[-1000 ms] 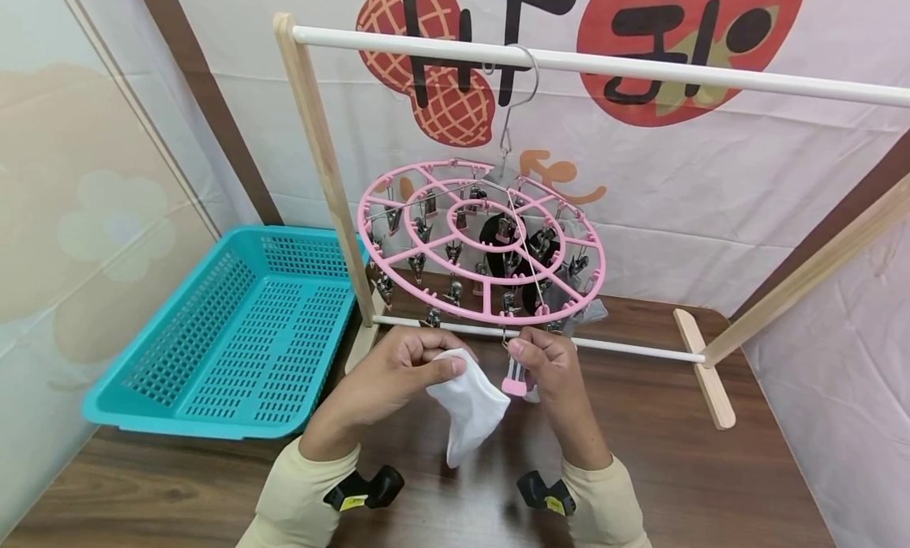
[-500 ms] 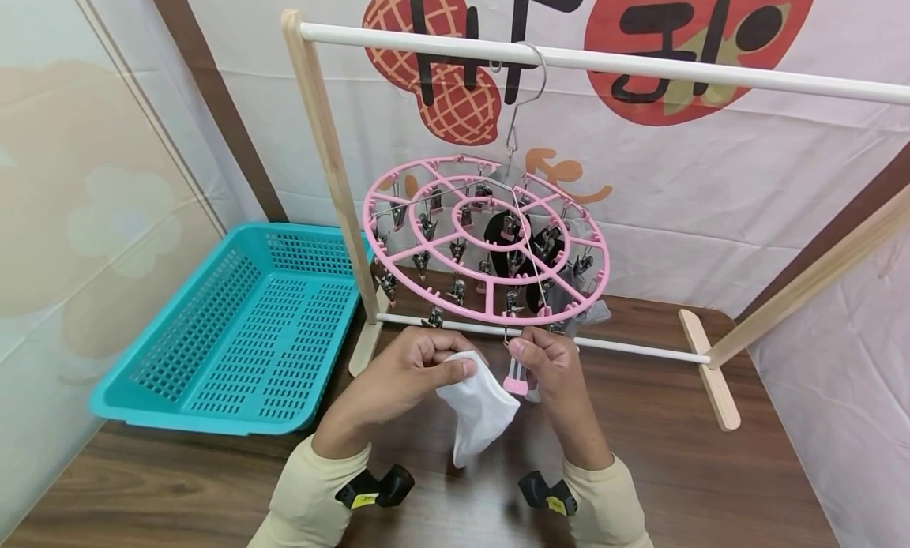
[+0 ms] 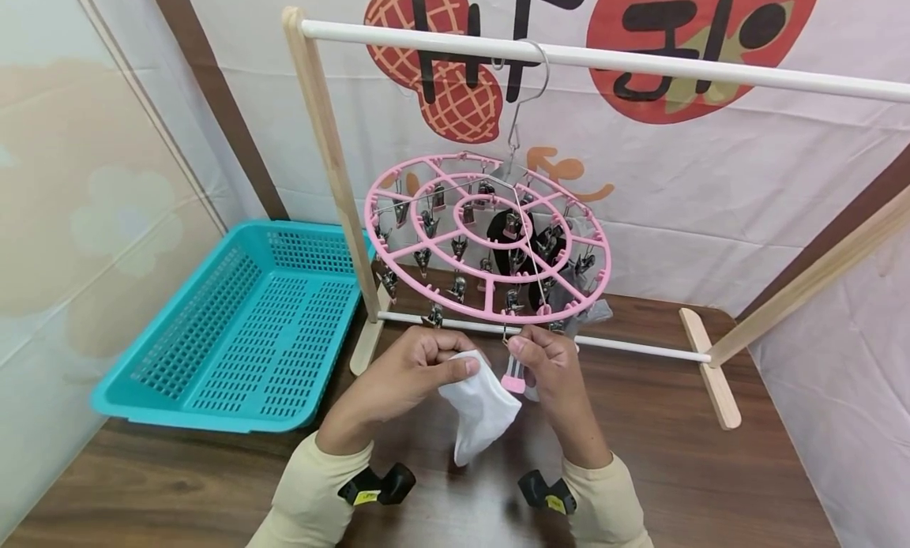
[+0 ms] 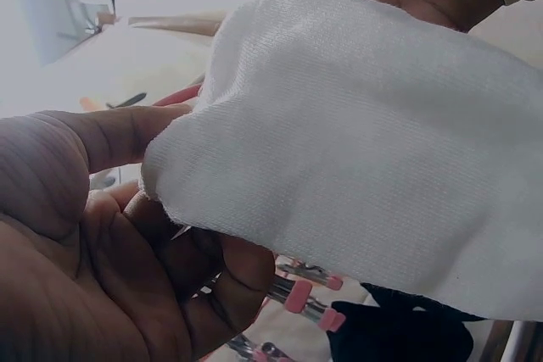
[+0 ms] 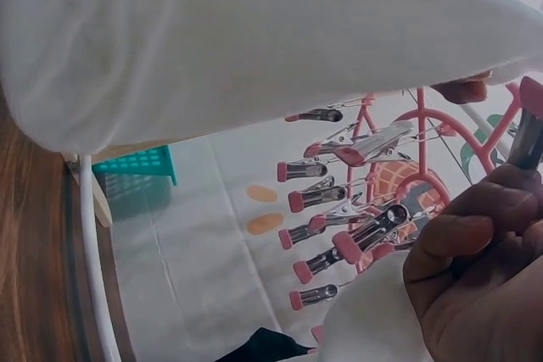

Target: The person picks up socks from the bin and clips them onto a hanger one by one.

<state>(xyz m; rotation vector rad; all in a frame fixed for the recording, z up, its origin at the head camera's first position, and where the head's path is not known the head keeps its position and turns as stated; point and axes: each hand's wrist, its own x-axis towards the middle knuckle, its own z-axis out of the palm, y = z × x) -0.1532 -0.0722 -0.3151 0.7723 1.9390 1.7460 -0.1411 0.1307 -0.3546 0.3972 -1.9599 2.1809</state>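
My left hand (image 3: pixel 419 366) pinches a white sock (image 3: pixel 483 414) by one end between thumb and fingers, and the rest hangs down. Its knitted fabric fills much of the left wrist view. My right hand (image 3: pixel 554 366) holds a metal clip (image 3: pixel 513 384) with pink tips, which hangs from the front rim of a pink round drying hanger (image 3: pixel 489 298). The sock's free edge is close beside the clip's tips. Another white piece of fabric (image 5: pixel 373 320) shows next to the right hand in the right wrist view, partly hidden by it.
The hanger hooks onto a white rail (image 3: pixel 426 40) of a wooden-legged rack. Several other clips (image 3: pixel 457 287) dangle from its rings, with dark items (image 3: pixel 502 257) hanging at the back. A turquoise basket (image 3: pixel 284 339) stands on the wooden table (image 3: pixel 675 469) at left.
My left hand has shifted slightly right with the sock, bringing it nearer the clip. The right hand keeps its hold on the clip. The head view has shifted a little.
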